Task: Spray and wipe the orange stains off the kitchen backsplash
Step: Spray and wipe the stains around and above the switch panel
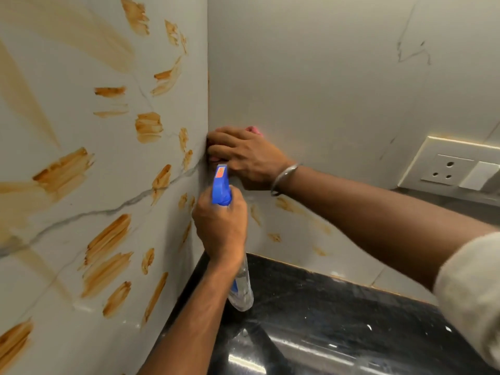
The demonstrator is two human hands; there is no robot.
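Spray bottle (220,190): clear body, blue trigger head, nozzle up twd corner, gripped by left hand (220,228). Pink cloth (254,129) mostly hidden under right hand (243,155), pressed on backsplash (324,77) by corner. Orange stains (108,239) thick on left wall, few faint low on right.

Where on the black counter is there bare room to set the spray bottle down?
The counter lies bare from the back wall's foot forward, beneath the right forearm. The corner is crowded: the left hand grips the spray bottle there, the right hand presses a pink cloth.
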